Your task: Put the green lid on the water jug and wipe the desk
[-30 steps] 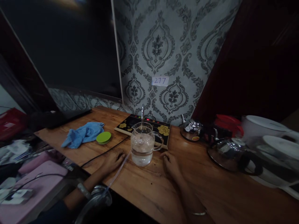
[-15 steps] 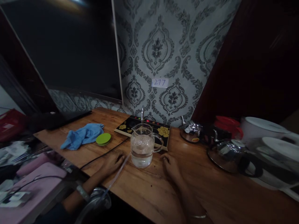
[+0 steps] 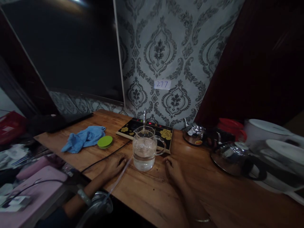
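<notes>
Two bare hands rested on the wooden tabletop (image 3: 152, 198), one on either side of a clear glass pitcher (image 3: 144, 150). The pitcher stood upright on the wood near the middle, its handle turned to the right, with clear liquid and bubbles showing through its wall. Behind its rim rose a slender, shiny spout (image 3: 144, 115).

The left hand (image 3: 116, 163) lay palm down beside the pitcher, its fingers loosely bent and relaxed. A thin clear tube (image 3: 120, 177) ran between that hand and the pitcher, slanting to the near edge; whether it touched the fingers I could not tell. The right hand (image 3: 174, 167) lay just beyond the handle, apart from the glass, its fingers loosely curled toward the pitcher.

A black panel with yellow flowers (image 3: 165, 133) sat directly behind the pitcher, a red light glowing along its far edge. From its left side a black cord (image 3: 104, 159) crossed the wood past the left hand. Farther left, a bright green disc (image 3: 104, 142) lay just beside a crumpled blue cloth (image 3: 84, 138). On the right stood a small shiny kettle (image 3: 195, 131), a larger shiny kettle (image 3: 231, 158) and a red container (image 3: 231, 128). A paper label (image 3: 162, 84) reading 277 hung on the patterned wall (image 3: 159, 41).
</notes>
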`<state>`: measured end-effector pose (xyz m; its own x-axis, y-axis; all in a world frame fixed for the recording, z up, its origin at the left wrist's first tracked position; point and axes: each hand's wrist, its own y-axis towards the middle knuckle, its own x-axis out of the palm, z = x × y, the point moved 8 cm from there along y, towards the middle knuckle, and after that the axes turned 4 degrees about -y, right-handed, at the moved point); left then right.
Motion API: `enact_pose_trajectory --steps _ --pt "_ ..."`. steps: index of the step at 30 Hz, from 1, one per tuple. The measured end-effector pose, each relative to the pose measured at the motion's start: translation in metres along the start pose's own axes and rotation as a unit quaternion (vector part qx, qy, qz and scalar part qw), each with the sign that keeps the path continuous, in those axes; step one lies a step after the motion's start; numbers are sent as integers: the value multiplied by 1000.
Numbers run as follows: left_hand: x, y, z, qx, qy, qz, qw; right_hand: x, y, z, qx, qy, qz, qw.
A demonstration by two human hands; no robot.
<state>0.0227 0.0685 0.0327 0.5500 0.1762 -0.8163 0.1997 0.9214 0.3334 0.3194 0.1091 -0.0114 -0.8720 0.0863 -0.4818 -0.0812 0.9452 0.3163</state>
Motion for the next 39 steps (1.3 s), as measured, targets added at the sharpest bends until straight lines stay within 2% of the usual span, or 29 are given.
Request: enact_pose_trajectory --steps 19,26,39 --pt "-1 0 0 -7 -6 -3 1000 1 1 1 -5 8 -10 1000" --pt "1 0 -1 -4 -3 -7 1000 2 0 0 -6 16 7 1000" --pt "0 0 3 8 -2 -7 1000 1 1 -4 -6 3 -13 1000"
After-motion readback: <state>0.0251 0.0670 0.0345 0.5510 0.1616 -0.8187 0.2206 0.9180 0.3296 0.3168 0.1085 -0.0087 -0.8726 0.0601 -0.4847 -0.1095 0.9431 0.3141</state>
